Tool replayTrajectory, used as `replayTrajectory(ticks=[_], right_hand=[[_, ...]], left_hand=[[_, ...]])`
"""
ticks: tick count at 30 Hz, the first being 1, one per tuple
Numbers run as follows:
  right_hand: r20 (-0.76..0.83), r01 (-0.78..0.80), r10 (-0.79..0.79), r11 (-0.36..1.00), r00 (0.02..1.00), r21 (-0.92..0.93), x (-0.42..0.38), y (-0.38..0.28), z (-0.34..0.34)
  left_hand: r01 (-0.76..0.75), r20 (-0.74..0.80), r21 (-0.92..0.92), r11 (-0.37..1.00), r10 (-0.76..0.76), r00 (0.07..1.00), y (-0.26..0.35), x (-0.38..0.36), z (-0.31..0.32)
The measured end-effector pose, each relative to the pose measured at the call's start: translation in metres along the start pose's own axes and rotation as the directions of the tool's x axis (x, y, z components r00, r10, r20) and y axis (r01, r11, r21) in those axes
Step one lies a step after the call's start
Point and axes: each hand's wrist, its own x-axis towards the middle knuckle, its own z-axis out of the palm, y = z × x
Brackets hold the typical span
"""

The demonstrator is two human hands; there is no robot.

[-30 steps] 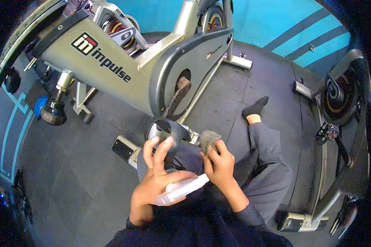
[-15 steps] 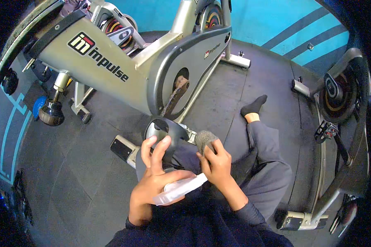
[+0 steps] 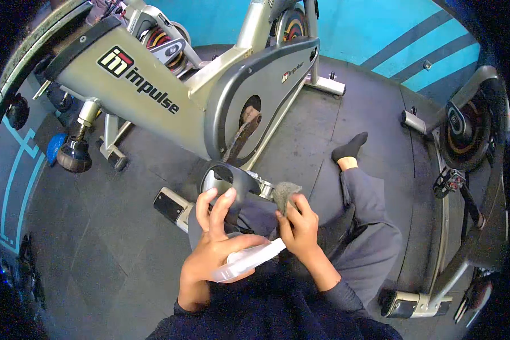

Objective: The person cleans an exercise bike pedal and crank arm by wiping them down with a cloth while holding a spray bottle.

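A translucent white container [image 3: 249, 263] is held in my left hand [image 3: 218, 246], between thumb and lower fingers, while two fingers stretch up toward the black pedal cage [image 3: 241, 184]. My right hand [image 3: 301, 229] pinches a grey-green scrubbing pad [image 3: 286, 195] just right of the pedal's metal part [image 3: 260, 184]. The pedal hangs on the crank arm [image 3: 243, 136] of the grey exercise bike [image 3: 147, 90]. Whether the pad touches the pedal cannot be made out.
My bent leg [image 3: 365, 238] and a foot in a black sock [image 3: 350, 147] lie to the right on dark floor tiles [image 3: 107, 226]. Another bike [image 3: 464, 127] stands at the right edge. A blue wall [image 3: 357, 28] is behind.
The pad in my right hand has shifted slightly right and its shape has changed. The view has moved a little; my left hand keeps its hold on the container.
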Motion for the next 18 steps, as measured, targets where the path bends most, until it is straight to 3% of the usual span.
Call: replayTrajectory(ticks=[4,6,12,18], right_hand=[[-0.036,0.02,-0.018,0.998,0.999,0.053,0.017,-0.01,-0.004],[0.011,0.017,-0.017,1.0,1.0,-0.015,0.018,-0.007,-0.004],[0.053,-0.016,0.02,0.997,0.998,-0.077,-0.004,0.012,-0.003],[0.026,0.061,-0.06,0.997,0.998,-0.046,0.018,-0.007,-0.001]], left_hand=[[-0.041,-0.002,0.089,0.995,0.042,0.999,0.003,0.006,-0.002],[-0.04,-0.003,0.103,0.994,0.041,0.999,0.002,0.005,-0.002],[0.001,0.003,0.024,1.0,-0.001,1.0,0.001,0.0,0.0],[-0.042,-0.013,0.113,0.993,0.044,0.999,0.003,0.006,0.0]])
